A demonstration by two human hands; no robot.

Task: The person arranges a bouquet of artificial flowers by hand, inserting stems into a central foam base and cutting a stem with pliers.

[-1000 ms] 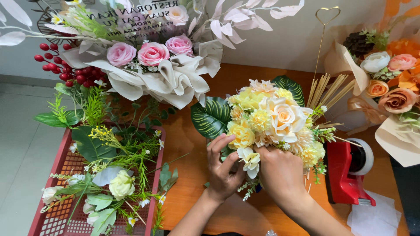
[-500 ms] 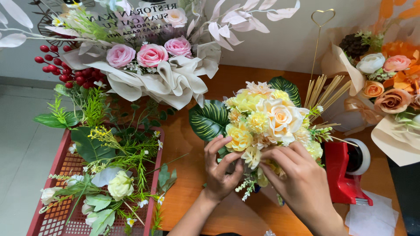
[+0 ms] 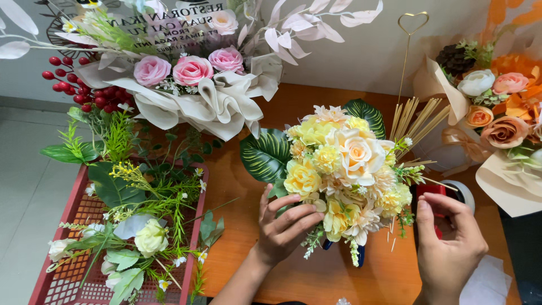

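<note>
A bouquet of yellow and cream artificial flowers [image 3: 339, 164] with large green leaves lies over the orange table [image 3: 305, 277]. My left hand [image 3: 282, 226] is closed around its stems just under the blooms. My right hand [image 3: 449, 243] is off to the right at a red tape dispenser [image 3: 435, 197], fingers pinched at the tape roll; whether it grips tape is hidden. Thin wooden sticks [image 3: 418, 121] fan out behind the bouquet.
A red plastic crate [image 3: 68, 277] at left holds loose greenery and white flowers. A pink-rose arrangement in cream wrap [image 3: 192, 85] sits at the back with red berries [image 3: 84, 93]. An orange and peach bouquet [image 3: 497, 124] stands at right. A gold heart pick [image 3: 412, 25] rises behind.
My right hand left the bouquet's lower blooms and moved right to the tape dispenser. My left hand kept its hold on the stems.
</note>
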